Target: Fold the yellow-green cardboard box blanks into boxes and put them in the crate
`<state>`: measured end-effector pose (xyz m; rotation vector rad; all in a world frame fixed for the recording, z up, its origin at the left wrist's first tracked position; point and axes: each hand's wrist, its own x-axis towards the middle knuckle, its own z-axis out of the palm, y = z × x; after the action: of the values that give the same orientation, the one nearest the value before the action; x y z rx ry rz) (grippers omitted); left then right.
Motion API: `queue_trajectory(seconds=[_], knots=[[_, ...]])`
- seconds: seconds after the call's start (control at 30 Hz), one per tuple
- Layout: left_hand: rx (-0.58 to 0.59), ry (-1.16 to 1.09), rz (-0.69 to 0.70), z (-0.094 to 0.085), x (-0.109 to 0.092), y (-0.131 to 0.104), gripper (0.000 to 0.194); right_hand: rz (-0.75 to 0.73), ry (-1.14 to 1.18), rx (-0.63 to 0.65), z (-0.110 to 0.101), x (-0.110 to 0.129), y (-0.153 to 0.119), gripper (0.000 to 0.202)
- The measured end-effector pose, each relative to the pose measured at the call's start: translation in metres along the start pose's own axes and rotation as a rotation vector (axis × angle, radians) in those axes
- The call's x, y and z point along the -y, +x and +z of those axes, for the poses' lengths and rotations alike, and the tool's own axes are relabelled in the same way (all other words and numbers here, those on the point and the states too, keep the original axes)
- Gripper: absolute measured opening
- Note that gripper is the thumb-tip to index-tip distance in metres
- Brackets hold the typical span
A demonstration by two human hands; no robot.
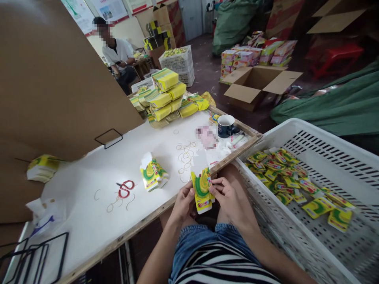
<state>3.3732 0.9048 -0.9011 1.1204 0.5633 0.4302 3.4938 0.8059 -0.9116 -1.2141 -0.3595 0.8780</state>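
Between my two hands, over my lap at the table's front edge, is a small yellow and green carton (202, 189) with its white end flap sticking up. My left hand (184, 201) pinches its left side with thumb and fingers. At its right side, my right hand (226, 195) grips the edge; some of its fingers are hidden behind the card. A small pile of similar flat cartons (152, 175) lies on the white table (89, 213) to the left. Loose rubber bands (186, 156) lie just beyond my hands, and red-handled scissors (126, 189) sit farther left.
On my right stands a white plastic crate (299, 240) holding many folded cartons (284, 173). Bundled cartons (166, 96) are stacked at the table's far end, near a dark mug (226, 128). An open cardboard box (257, 85) is on the floor. Another person (118, 55) sits far left.
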Motion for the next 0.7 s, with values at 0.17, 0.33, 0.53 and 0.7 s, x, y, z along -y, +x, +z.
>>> queue_trajectory(seconds=[0.17, 0.33, 0.53, 0.7], knots=[[0.088, -0.142, -0.017, 0.012, -0.002, 0.008, 0.061, -0.025, -0.090, -0.007, 0.003, 0.008, -0.002, 0.043], [0.020, -0.103, -0.023, 0.018, 0.001, 0.010, 0.055, 0.037, -0.043, 0.016, 0.000, 0.012, -0.006, 0.044], [-0.161, 0.053, 0.071, 0.019, 0.000, 0.016, 0.044, -0.076, -0.224, -0.066, -0.001, 0.000, -0.004, 0.037], [-0.266, 0.216, 0.116, 0.015, -0.002, 0.018, 0.031, -0.198, -0.407, -0.011, -0.005, -0.005, 0.000, 0.024]])
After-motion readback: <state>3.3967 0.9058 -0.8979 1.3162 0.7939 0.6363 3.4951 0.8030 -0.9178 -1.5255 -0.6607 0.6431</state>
